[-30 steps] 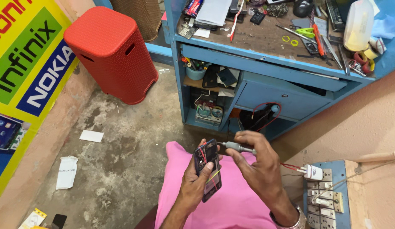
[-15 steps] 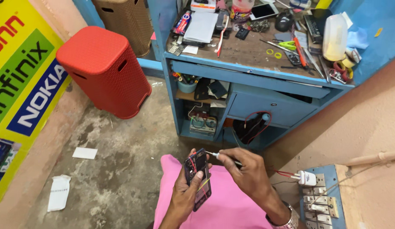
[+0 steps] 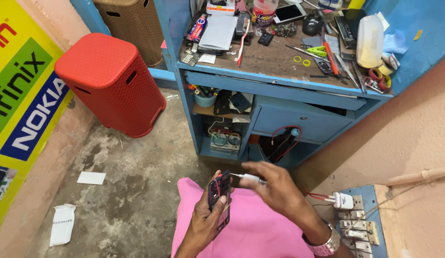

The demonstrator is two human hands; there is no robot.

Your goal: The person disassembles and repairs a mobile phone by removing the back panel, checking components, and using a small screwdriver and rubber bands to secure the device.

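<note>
My left hand (image 3: 203, 220) grips an opened mobile phone (image 3: 219, 199) upright over my lap, its back cover off and thin coloured wires showing inside. Just right of it, my right hand (image 3: 272, 187) pinches a small white-handled screwdriver (image 3: 247, 178) whose metal tip touches the phone's upper edge. A metal watch sits on my right wrist. Pink cloth (image 3: 253, 229) covers my lap beneath both hands.
A blue workbench (image 3: 275, 88) ahead carries tools, phones, tape rolls and a white jug; its lower shelves hold parts and wires. A red plastic stool (image 3: 110, 81) and brown basket (image 3: 131, 21) stand at left. A switchboard (image 3: 356, 224) with a white plug is at lower right. Paper scraps lie on the concrete floor.
The view has tilted up a little, so bench and stool sit lower in frame. Both hands keep their grip; the screwdriver tip stays at the phone's top edge.
</note>
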